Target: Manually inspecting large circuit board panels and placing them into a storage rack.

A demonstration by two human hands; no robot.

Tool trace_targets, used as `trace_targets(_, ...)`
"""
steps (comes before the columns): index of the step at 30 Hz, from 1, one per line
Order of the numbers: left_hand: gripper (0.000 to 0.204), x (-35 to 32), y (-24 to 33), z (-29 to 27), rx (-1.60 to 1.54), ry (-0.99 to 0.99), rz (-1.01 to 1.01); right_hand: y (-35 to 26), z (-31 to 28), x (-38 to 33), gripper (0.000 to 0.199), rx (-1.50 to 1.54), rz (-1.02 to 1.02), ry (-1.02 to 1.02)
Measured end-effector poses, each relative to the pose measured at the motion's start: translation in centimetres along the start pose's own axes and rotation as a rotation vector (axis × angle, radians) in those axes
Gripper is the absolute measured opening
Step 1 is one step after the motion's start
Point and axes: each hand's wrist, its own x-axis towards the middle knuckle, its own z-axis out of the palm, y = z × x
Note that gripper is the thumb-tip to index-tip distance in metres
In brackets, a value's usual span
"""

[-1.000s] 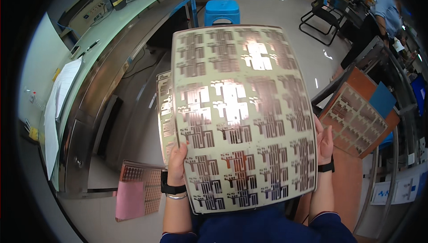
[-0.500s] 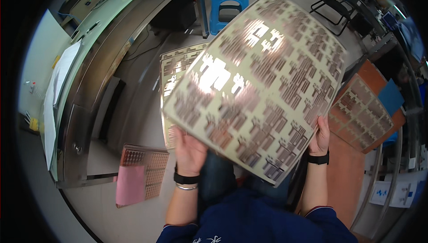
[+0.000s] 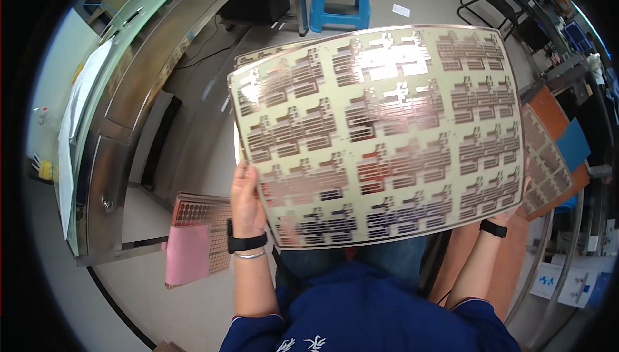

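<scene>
A large circuit board panel (image 3: 400, 129), pale green with rows of shiny copper patterns, is held up in front of me, its patterned face toward me. My left hand (image 3: 246, 200) grips its left edge near the lower corner, thumb along the border. At the lower right edge is my right hand (image 3: 510, 214), closed on the panel, most of its fingers hidden behind it. Light glares off the copper near the top. Behind the upper left corner, the edge of a second patterned panel (image 3: 274, 47) shows; the rest of it is covered.
To the left runs a metal-fronted bench (image 3: 103, 184) with paper sheets (image 3: 84, 103) on top. A copper panel with a pink sheet (image 3: 188, 255) stands low at left. At right, another patterned panel (image 3: 547, 168) leans by a blue sheet (image 3: 572, 145). A blue stool (image 3: 342, 20) stands ahead.
The panel has turned from a steep diagonal to nearly level, its far end swinging down to the right. My left hand has moved up slightly and my right hand outward to the right.
</scene>
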Motion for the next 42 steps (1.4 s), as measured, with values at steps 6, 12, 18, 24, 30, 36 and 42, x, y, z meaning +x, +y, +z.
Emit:
trace_targets(6,0.025,0.3,1.7,-1.4,0.107,0.167,0.079,0.0,3.7,-1.1,0.050,-0.435,-0.021,0.129)
trace_targets(12,0.028,0.4,2.8,-2.0,0.241,0.242,0.099,1.0,3.6,-1.0,0.046,-0.471,0.106,0.032)
trace_targets(18,0.031,0.2,3.3,-3.5,0.284,0.231,0.060,1.4,4.9,-0.9,0.048,-0.370,0.120,0.045)
trace_targets(24,0.031,-0.2,4.1,-2.6,0.294,0.267,0.115,1.7,4.7,-0.5,0.056,-0.325,0.185,-0.017)
trace_targets(30,0.024,-0.9,7.7,-2.2,0.198,0.169,0.305,-2.6,3.8,1.3,0.039,-0.718,0.056,-0.147)
trace_targets(36,0.020,-0.2,9.6,-2.1,0.104,-0.382,0.452,-1.7,5.1,3.3,0.018,-0.539,-0.153,-0.078)
trace_targets(42,0.053,4.1,8.6,-2.7,-0.166,-0.287,-0.277,2.2,4.6,3.8,0.029,0.429,0.555,-0.360)
